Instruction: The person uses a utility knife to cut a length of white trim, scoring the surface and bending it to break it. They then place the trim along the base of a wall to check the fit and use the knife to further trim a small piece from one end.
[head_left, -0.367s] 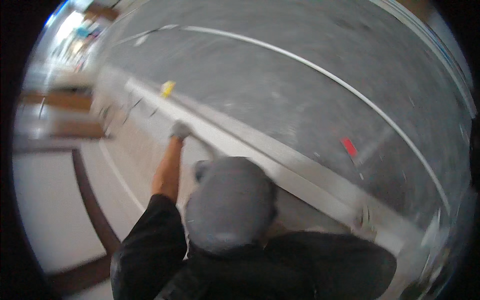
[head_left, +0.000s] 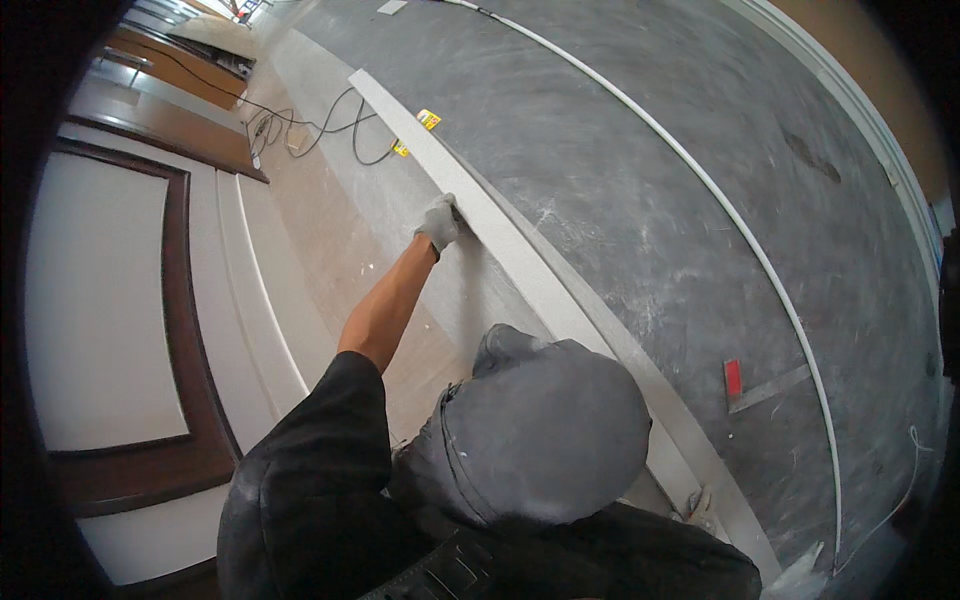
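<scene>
My gloved left hand (head_left: 440,222) presses flat on the long pale trim strip (head_left: 520,262), gripping nothing, and should keep even pressure along its edge; my right hand is out of view.

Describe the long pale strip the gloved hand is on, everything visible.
The long pale strip is a flat, narrow, off-white length with a matte, dusty face, possibly board or trim. It runs diagonally from the upper left to the lower right along the edge of the grey dusty surface, bending only with the lens. The left hand, in a grey work glove, rests on its near edge partway along. A grey cap hides part of its lower stretch. Its far end lies near a yellow object.
</scene>
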